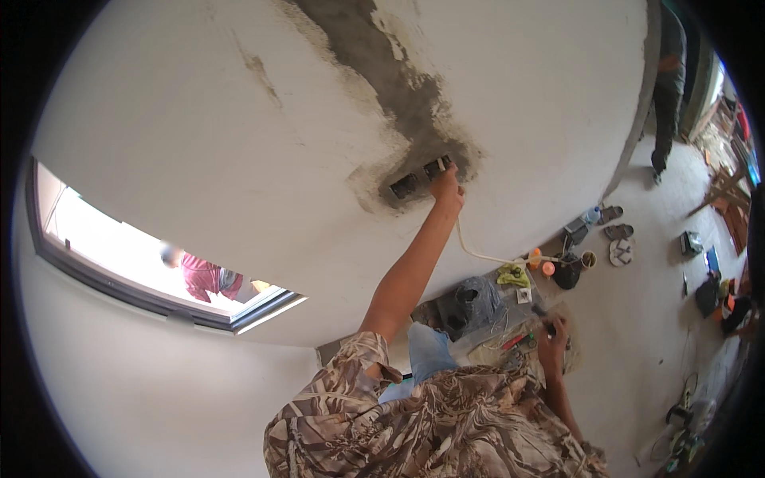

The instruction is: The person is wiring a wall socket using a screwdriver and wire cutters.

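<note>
My left arm is stretched out to the wall. My left hand (448,190) is closed at the right-hand one of two dark recessed wall boxes, its fingers pinching a cream cable (472,252) at the opening. The cable hangs from there and runs down to the right, toward the floor. The left wall box (404,186) sits beside it, in a patch of grey mortar (414,119). Lower right, my right hand (552,338) is closed around a small dark tool (540,311) whose kind I cannot make out.
Below the wall lie a grey plastic bag (480,303), a yellow-green packet (513,276), a white square plate (523,295) and a red-handled tool (514,342). Sandals (619,232) stand farther right. A person (669,88) stands at the far right; another (209,275) shows through the window (151,301).
</note>
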Action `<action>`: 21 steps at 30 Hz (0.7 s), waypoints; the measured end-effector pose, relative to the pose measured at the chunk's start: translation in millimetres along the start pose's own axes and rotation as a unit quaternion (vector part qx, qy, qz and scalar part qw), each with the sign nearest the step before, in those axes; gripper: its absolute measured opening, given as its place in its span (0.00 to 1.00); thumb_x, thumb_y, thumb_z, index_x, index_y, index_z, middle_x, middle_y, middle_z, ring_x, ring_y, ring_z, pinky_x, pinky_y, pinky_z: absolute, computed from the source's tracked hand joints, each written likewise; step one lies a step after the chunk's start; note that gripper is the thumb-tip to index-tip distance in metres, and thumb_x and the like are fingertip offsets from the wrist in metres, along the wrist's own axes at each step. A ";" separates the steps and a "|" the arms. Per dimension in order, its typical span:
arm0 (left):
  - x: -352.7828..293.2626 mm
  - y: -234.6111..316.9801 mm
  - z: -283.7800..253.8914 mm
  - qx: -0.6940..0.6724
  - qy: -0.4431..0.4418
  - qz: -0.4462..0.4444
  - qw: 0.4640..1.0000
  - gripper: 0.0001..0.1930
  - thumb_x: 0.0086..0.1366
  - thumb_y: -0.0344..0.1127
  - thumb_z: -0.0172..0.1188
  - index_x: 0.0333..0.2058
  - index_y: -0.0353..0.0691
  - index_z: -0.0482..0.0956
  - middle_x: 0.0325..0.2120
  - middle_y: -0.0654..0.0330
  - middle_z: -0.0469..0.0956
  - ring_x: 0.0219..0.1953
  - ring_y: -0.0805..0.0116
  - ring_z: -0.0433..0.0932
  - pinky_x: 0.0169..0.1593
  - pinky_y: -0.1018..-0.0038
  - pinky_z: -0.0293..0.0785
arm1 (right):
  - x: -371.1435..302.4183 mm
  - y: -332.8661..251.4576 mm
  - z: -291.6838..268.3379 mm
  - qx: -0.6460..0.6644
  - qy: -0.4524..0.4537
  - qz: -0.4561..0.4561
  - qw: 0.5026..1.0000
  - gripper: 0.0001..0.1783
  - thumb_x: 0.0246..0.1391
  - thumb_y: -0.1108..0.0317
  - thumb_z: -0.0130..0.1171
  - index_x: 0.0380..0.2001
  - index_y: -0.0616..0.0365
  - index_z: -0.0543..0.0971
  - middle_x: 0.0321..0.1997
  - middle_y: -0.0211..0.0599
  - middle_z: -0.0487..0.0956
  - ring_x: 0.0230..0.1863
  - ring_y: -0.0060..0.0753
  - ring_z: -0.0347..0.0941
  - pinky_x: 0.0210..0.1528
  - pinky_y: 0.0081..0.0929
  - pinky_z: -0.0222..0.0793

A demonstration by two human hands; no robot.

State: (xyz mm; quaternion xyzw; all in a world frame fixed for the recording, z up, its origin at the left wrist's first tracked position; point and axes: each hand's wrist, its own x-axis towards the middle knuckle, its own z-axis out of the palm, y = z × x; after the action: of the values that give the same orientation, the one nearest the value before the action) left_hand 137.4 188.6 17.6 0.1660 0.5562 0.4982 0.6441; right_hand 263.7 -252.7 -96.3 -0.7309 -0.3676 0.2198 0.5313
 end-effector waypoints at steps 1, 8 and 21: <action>-0.5 1.9 -0.7 -0.005 0.003 0.001 1.000 0.15 0.60 0.37 0.68 0.43 0.44 0.74 0.21 0.68 0.56 0.17 0.72 0.50 0.21 0.76 0.50 | -12.6 13.5 -1.2 -0.014 0.013 0.006 1.000 0.07 0.48 0.82 0.52 0.33 0.66 0.76 0.38 0.41 0.70 0.40 0.36 0.70 0.48 0.29 0.65; 22.2 -4.2 -8.3 -0.033 0.021 -0.002 0.999 0.17 0.62 0.39 0.66 0.44 0.42 0.71 0.24 0.66 0.57 0.20 0.71 0.51 0.23 0.73 0.53 | -35.2 27.0 -5.0 0.054 0.014 0.055 0.997 0.09 0.49 0.80 0.54 0.35 0.63 0.78 0.39 0.39 0.71 0.41 0.32 0.70 0.46 0.27 0.65; 9.0 -2.4 5.5 -0.016 0.036 -0.007 0.999 0.15 0.65 0.41 0.63 0.44 0.41 0.72 0.20 0.66 0.53 0.19 0.71 0.48 0.22 0.71 0.53 | -7.3 22.9 -18.8 0.104 0.052 0.052 0.992 0.07 0.53 0.78 0.55 0.37 0.61 0.77 0.34 0.29 0.70 0.33 0.20 0.66 0.35 0.21 0.62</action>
State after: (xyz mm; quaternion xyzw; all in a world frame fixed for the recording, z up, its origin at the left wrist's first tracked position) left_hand 142.3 196.8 12.6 0.1337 0.5720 0.5086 0.6295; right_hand 279.4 -273.6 -112.0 -0.7002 -0.2762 0.2460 0.6106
